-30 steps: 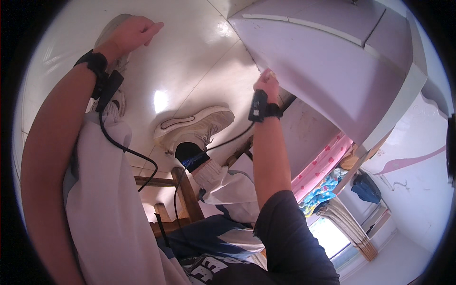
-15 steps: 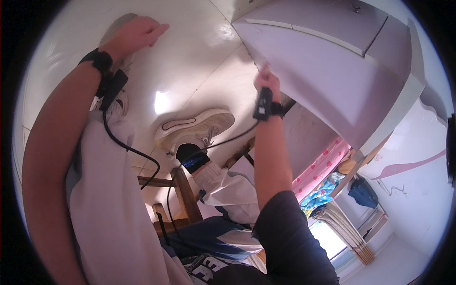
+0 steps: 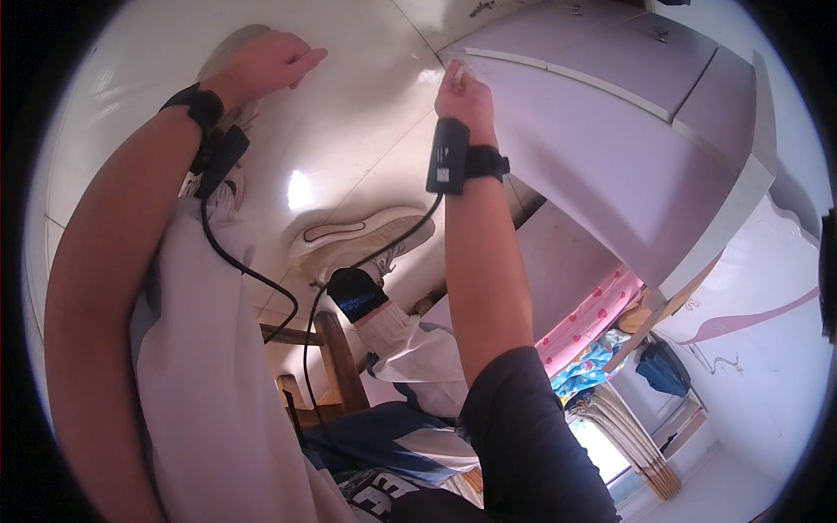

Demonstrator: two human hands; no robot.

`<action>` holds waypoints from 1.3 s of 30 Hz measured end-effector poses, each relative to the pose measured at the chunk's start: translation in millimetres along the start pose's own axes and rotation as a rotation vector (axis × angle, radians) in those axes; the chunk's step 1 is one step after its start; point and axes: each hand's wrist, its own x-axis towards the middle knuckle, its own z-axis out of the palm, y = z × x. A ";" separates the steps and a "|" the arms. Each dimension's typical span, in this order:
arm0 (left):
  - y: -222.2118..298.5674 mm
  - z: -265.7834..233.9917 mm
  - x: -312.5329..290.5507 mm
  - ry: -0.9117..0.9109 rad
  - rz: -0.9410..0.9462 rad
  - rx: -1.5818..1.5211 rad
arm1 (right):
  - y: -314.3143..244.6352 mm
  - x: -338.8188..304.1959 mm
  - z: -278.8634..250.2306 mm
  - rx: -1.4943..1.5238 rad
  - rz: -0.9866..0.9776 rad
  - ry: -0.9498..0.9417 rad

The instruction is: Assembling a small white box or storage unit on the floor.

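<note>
My left hand [image 3: 268, 66] is closed above one of my shoes, its thumb and fingers pressed together. Whatever it may pinch is too small to tell. My right hand [image 3: 465, 100] is raised in front of the pale lilac cabinet [image 3: 602, 131], with its fingers also drawn together. Something small and pale seems to show at its fingertips, but I cannot make it out. Both wrists carry black strapped devices, the right one [image 3: 449, 157] trailing a black cable [image 3: 410, 235]. Below the right wrist my other beige sneaker [image 3: 366, 235] rests on its side on the tiled floor [image 3: 349, 131].
A wooden stool [image 3: 340, 362] stands beneath me, with cables hanging past its legs. The cabinet's drawers [image 3: 610, 61] face the floor tiles. At right are pink heart-patterned cloth [image 3: 588, 318], blue patterned cloth [image 3: 588, 366], a curtain [image 3: 632, 444] and a white panel [image 3: 758, 288].
My right hand has moved up and slightly left, away from the cabinet's lower edge. The left hand has shifted a little to the right, still closed.
</note>
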 end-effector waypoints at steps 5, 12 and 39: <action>-1.4 -2.6 -6.1 -0.047 -0.078 -0.060 | 24.2 -22.1 -12.9 -0.049 0.208 -0.155; 16.3 2.6 18.6 0.010 0.078 -0.018 | 228.3 -66.7 -19.9 0.165 0.211 0.399; 0.0 -7.3 -9.7 -0.044 -0.037 -0.029 | 67.9 -69.9 -46.7 -0.051 0.045 0.054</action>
